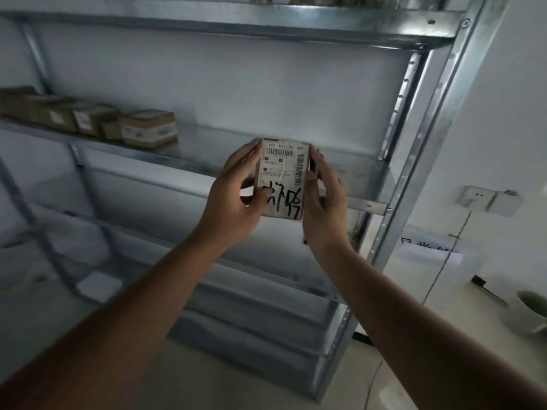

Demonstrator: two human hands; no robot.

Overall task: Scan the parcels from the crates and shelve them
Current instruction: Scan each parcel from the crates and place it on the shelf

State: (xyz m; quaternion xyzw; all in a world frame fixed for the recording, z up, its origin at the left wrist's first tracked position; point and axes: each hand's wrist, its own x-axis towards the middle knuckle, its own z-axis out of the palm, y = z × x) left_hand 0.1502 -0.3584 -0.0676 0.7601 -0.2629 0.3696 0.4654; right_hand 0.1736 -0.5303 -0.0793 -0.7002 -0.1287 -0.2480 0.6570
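Observation:
A small parcel (282, 177) with a white shipping label, barcodes and black handwritten marks is held up in front of a metal shelving unit. My left hand (233, 199) grips its left side, thumb on the label. My right hand (324, 202) grips its right side. The parcel hangs just in front of the middle shelf board (349, 179), to the right of a row of cardboard parcels (148, 128) standing on that shelf.
The galvanised rack has an upper shelf (266, 28), lower shelves (251, 306) and a right upright post (429, 137). A white wall with a socket (488, 199) lies to the right. A white bowl (529, 312) and a cable sit on the floor.

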